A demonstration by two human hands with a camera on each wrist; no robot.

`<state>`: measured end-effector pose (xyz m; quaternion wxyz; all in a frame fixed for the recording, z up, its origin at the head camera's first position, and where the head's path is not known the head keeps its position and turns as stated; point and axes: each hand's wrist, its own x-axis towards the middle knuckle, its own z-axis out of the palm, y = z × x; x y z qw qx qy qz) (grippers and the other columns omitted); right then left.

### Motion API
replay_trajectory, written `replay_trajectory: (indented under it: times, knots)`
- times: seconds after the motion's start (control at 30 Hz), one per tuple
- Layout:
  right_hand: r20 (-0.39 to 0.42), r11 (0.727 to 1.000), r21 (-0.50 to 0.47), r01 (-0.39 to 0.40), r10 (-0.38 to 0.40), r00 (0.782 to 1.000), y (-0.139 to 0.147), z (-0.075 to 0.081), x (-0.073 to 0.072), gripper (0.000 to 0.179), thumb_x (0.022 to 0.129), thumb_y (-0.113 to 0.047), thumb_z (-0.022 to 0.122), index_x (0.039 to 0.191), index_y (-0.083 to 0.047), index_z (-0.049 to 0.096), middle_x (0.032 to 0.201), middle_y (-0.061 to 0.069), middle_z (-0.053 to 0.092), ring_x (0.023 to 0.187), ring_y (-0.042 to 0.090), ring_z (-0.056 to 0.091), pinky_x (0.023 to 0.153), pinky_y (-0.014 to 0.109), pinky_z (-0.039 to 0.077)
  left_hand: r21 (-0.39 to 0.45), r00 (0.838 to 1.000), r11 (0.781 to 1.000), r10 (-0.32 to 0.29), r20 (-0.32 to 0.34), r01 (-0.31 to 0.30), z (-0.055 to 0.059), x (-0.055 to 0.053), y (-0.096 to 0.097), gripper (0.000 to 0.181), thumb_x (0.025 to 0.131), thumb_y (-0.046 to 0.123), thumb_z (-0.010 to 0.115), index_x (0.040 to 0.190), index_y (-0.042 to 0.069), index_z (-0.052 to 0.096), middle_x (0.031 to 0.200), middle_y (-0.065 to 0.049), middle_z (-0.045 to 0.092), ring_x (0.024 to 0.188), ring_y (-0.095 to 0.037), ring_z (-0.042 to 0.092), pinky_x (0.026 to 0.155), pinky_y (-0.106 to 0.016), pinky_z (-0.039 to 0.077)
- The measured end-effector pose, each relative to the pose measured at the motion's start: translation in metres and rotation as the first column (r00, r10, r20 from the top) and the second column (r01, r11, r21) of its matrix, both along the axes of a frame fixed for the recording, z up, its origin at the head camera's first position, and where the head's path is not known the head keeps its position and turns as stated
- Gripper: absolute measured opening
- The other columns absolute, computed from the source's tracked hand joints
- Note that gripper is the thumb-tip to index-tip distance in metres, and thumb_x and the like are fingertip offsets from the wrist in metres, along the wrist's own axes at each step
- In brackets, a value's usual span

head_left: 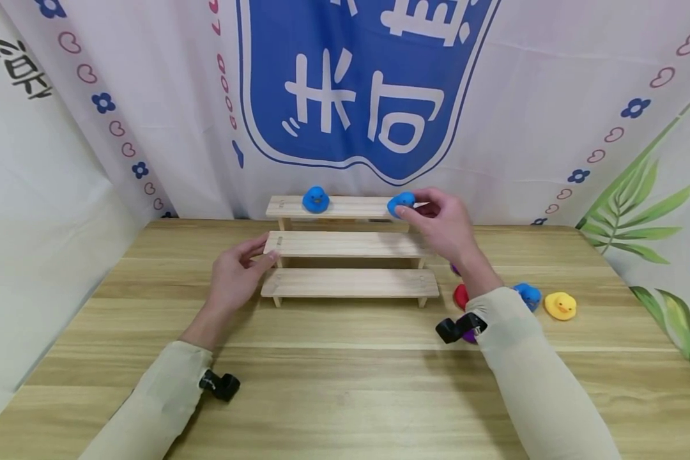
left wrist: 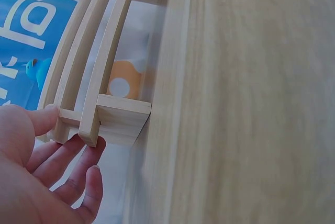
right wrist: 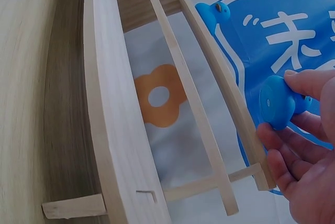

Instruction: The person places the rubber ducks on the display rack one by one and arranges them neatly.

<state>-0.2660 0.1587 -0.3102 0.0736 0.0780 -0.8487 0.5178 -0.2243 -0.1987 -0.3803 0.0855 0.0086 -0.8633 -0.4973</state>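
A three-tier wooden display stand (head_left: 345,243) stands on the table near the hanging cloth. My left hand (head_left: 236,271) holds its left end at the middle tier, the thumb (left wrist: 46,118) against that board and the fingertips at the board ends. Over the right part of the top tier, my right hand (head_left: 445,223) pinches a blue rubber duck (right wrist: 275,103) between thumb and fingers. Its flat underside faces the right wrist camera, so the duck is tilted. A second blue rubber duck (head_left: 315,200) sits on the top tier, left of centre.
Right of the stand, partly behind my right forearm, lie a red toy (head_left: 461,296), a blue duck (head_left: 529,296) and purple pieces (head_left: 469,336). A yellow duck (head_left: 560,306) sits farther right. A printed cloth (head_left: 523,128) hangs behind the wooden table (head_left: 333,396).
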Motion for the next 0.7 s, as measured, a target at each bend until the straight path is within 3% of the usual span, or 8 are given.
replay_trajectory:
  times: [0.7]
  knots:
    - [0.034,1.000,0.014,-0.014,0.013,0.999,-0.0030,-0.0001,-0.0010,0.057,0.082,-0.058,0.072,0.124,-0.020,0.064,0.115,0.001,0.064,0.101,0.020,0.060,0.087,0.032,0.052,-0.048,1.000,0.999,0.002,0.009,-0.001,-0.0009,-0.0020,-0.0007,0.056,0.094,0.048,0.064,0.143,0.025,0.054,0.135,-0.007,0.064,0.104,-0.023,0.063,0.078,-0.020,0.049]
